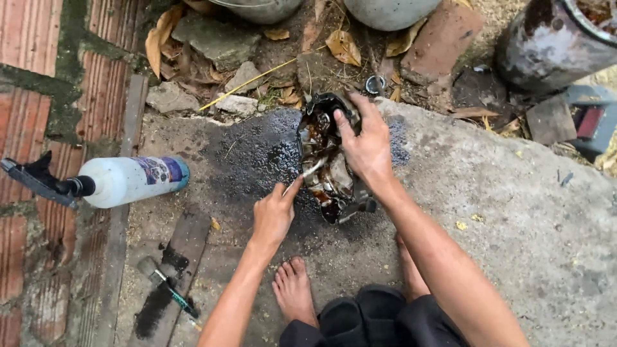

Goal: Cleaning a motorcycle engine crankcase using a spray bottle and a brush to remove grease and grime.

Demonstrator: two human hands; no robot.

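A greasy, dark metal engine part (326,168) lies on a wet, oil-stained patch of the concrete slab (488,193). My right hand (364,144) rests on top of it, fingers spread over its far rim, holding it steady. My left hand (273,215) is closed on a thin pale tool (313,169) whose tip touches the inside of the part. My bare foot (294,290) rests on the ground below my hands.
A white spray bottle (125,180) with a black trigger lies on its side at left. A small brush (168,287) lies on a plank at lower left. Stones, dry leaves, metal basins and a rusty drum (556,42) line the far edge.
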